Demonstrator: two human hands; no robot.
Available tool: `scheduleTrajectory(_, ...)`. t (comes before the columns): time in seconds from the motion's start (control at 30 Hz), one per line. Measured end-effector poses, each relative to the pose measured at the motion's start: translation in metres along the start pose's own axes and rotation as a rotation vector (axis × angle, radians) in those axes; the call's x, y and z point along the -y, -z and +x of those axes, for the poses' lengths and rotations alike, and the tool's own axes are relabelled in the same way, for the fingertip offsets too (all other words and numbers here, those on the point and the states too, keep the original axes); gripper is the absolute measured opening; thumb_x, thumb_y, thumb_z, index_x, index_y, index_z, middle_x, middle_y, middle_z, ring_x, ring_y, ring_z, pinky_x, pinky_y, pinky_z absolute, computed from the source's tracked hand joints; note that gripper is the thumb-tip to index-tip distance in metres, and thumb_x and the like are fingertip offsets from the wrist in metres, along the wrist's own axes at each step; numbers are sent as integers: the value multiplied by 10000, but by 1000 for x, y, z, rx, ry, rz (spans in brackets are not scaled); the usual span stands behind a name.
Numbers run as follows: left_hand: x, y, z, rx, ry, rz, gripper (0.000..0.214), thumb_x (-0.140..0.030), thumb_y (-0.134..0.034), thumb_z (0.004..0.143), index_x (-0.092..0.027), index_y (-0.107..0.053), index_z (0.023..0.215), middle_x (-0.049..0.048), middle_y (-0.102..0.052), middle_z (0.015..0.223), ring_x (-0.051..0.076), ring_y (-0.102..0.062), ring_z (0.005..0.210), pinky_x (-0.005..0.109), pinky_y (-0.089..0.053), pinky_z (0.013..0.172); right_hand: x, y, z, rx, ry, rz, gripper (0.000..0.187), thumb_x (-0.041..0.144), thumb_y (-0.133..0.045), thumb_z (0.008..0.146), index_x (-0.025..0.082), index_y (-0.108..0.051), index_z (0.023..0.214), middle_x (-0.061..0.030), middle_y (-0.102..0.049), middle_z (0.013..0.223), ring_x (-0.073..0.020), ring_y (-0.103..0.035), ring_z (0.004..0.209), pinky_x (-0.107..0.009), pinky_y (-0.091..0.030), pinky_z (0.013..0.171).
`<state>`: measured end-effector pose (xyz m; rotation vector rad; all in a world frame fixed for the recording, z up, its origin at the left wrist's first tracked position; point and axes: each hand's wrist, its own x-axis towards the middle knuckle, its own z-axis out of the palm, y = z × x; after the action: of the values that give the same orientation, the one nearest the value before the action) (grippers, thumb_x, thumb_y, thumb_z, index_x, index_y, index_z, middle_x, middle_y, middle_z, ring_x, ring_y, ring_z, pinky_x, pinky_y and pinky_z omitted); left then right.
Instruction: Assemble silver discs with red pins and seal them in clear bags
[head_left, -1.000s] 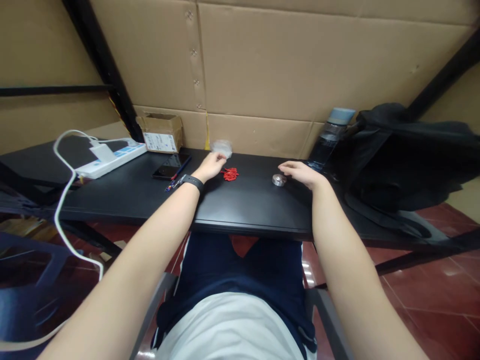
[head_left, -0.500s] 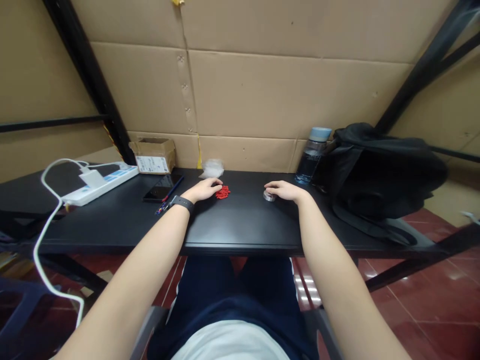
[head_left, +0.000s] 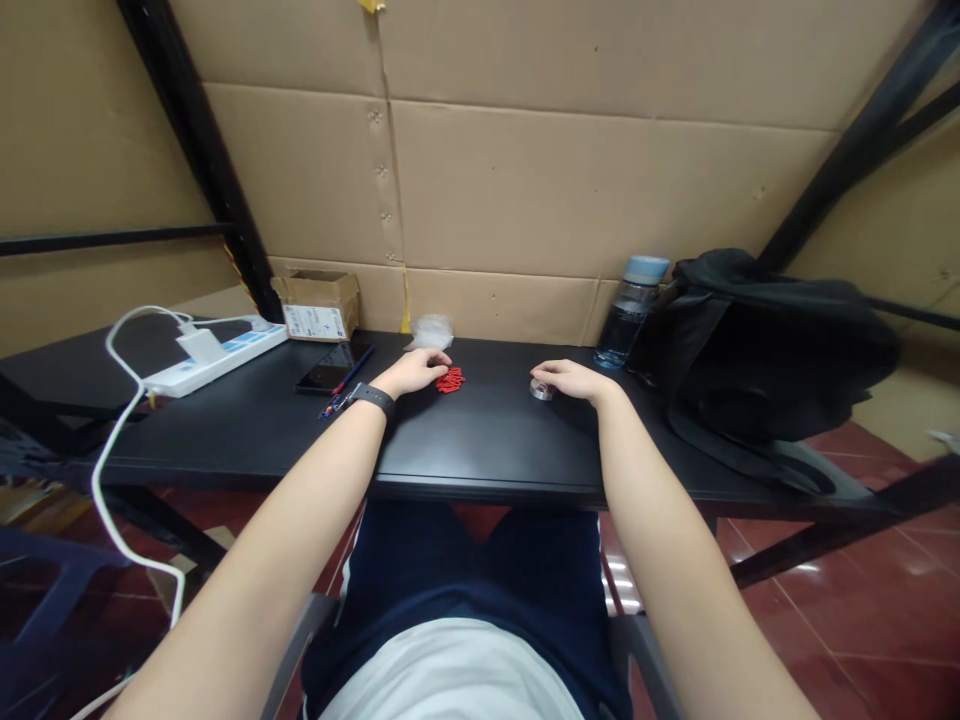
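On the black desk (head_left: 480,440), my left hand (head_left: 414,371) rests with its fingers curled, touching a small pile of red pieces (head_left: 451,380). I cannot see what, if anything, the fingers hold. A black band is on that wrist. My right hand (head_left: 571,379) lies on the desk with fingers bent, its fingertips against a small round metal object (head_left: 539,390). A crumpled clear plastic bag (head_left: 430,331) lies just behind the left hand by the cardboard wall.
A phone (head_left: 325,368) and a pen (head_left: 346,377) lie left of my left hand. Farther left are a white power strip (head_left: 217,357) with a cable and a small cardboard box (head_left: 317,304). A water bottle (head_left: 628,311) and a black backpack (head_left: 772,345) stand at the right.
The view rose and pulled back. My left hand dropped from the plastic bag to the red pile. My right hand stayed by the metal object.
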<state>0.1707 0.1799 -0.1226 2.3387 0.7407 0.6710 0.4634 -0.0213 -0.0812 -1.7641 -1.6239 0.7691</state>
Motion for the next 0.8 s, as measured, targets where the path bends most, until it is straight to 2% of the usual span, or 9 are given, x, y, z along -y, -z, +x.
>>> scheduleTrajectory(0.17, -2, 2, -2, 23, -51, 37, 254, -382, -695, 795, -209, -768, 965, 66, -766, 1080, 269, -674, 1078, 381, -488, 1024, -7, 1, 3, -10, 8, -34, 437, 580, -639, 854, 148, -675, 908, -62, -674, 844, -168, -588, 764, -316, -482, 778)
scheduleTrajectory(0.33, -6, 4, -3, -19, -51, 29, 276, -452, -648, 844, -213, -773, 905, 52, -773, 1016, 259, -680, 1025, 374, -488, 992, -7, 1, 5, 3, 5, -27, 433, 567, -643, 851, 141, -672, 922, -67, -678, 846, -165, -591, 755, -312, -484, 778)
scheduleTrajectory(0.43, -6, 4, -3, 23, -115, 29, 267, -478, -719, 794, -227, -778, 862, 43, -776, 986, 261, -677, 1033, 372, -483, 992, -7, 2, 5, 12, 10, -31, 405, 537, -652, 848, 142, -677, 933, -66, -681, 839, -169, -599, 752, -314, -488, 779)
scheduleTrajectory(0.57, -10, 3, -4, 60, -140, 12, 204, -391, -774, 741, -216, -787, 844, 47, -780, 949, 247, -700, 948, 356, -512, 934, -7, 4, 4, 17, 37, -59, 375, 514, -642, 848, 149, -685, 921, -59, -684, 825, -173, -607, 745, -317, -493, 781)
scheduleTrajectory(0.63, -13, 2, -5, 59, -135, -11, 167, -325, -768, 735, -213, -793, 855, 46, -784, 983, 244, -704, 977, 343, -514, 937, -9, 5, 5, 25, 29, -74, 387, 532, -645, 842, 157, -697, 920, -67, -701, 829, -189, -623, 753, -330, -500, 781)
scheduleTrajectory(0.8, -15, 2, -6, 77, -131, -3, 169, -339, -773, 738, -213, -814, 843, 49, -789, 969, 245, -711, 979, 331, -521, 940, -12, 5, 7, -3, 15, -75, 415, 526, -691, 819, 152, -716, 997, -92, -734, 906, -210, -655, 797, -345, -521, 804)
